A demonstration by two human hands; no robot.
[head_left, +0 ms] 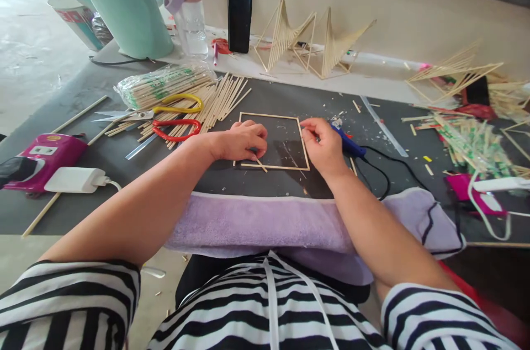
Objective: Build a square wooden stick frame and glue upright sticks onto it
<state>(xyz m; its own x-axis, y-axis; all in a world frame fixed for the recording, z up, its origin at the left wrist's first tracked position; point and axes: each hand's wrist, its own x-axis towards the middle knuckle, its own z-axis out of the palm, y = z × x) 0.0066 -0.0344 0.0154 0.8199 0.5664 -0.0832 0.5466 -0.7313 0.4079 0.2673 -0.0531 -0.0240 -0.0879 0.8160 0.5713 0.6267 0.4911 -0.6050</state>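
A square frame [269, 115] of thin wooden sticks lies flat on the dark tabletop. My left hand [248, 141] rests over its left side with curled fingers, hiding much of that side. From under those fingers a short thin wooden stick [261, 165] pokes out, crossing the frame's near side at a slant. At the frame's right side, my right hand [325, 146] has thumb and forefinger closed on the stick near the far right corner. Just beyond the right hand lies a blue glue gun [350, 143] with a black cord.
Scissors [178, 112] lie on loose wooden sticks [223, 99] at left, near a bagged bundle [161, 85]. A magenta power strip [45, 159] is at far left. Stick models [284, 41], a phone [239, 17] and a bottle [188, 13] stand behind. A purple towel [265, 223] covers the front edge.
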